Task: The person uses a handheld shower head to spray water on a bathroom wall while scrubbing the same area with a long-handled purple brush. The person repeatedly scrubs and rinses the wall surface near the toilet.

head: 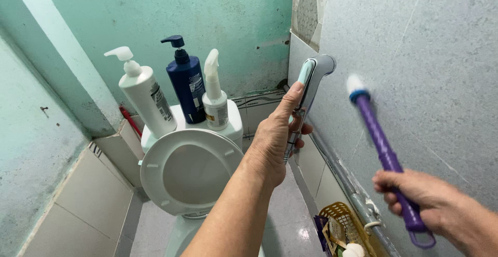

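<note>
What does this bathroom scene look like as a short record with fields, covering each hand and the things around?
left hand: grips a metal spray nozzle, thumb along its top
right hand: holds a purple brush, tip at the grey wall
toilet: lid raised
on tank: white pump bottle, blue pump bottle, white spray bottle
floor: yellow basket

A chrome handheld bidet sprayer (310, 88) with a pale blue trigger is standing nearly upright, its head pointing at the grey tiled wall. A purple-handled brush (384, 150) with a blue collar and white tip is tilting up-left, its tip lying just beside the wall.
</note>
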